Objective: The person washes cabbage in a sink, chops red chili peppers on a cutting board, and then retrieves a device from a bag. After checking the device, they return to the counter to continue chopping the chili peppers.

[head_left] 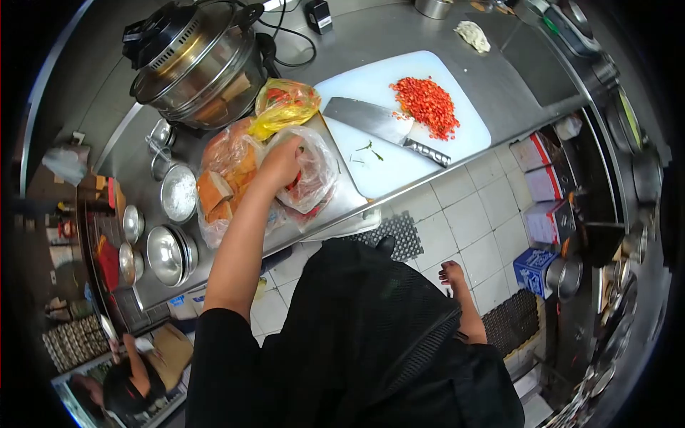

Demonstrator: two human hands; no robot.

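Observation:
My left hand [282, 164] reaches into the mouth of a clear plastic bag [317, 167] with red chillies inside. Its fingers are curled and partly hidden, so what they hold cannot be made out. Low at my side, away from the counter, my right hand [451, 273] hangs with its fingers loosely bent and apart, nothing visible in it. A white cutting board [385, 178] bears a heap of chopped red chillies [426, 105], a cleaver [371, 121] lying flat and a few green stem bits. Touching the clear bag is a yellow-tinted bag [285, 107] with red contents.
Bagged bread [214, 191] lies left of my forearm, near metal bowls [165, 255]. A glass-bowled countertop oven [200, 71] stands at the back left. A crumpled white cloth [472, 36] lies at the far right. Another person [135, 371] is at the lower left.

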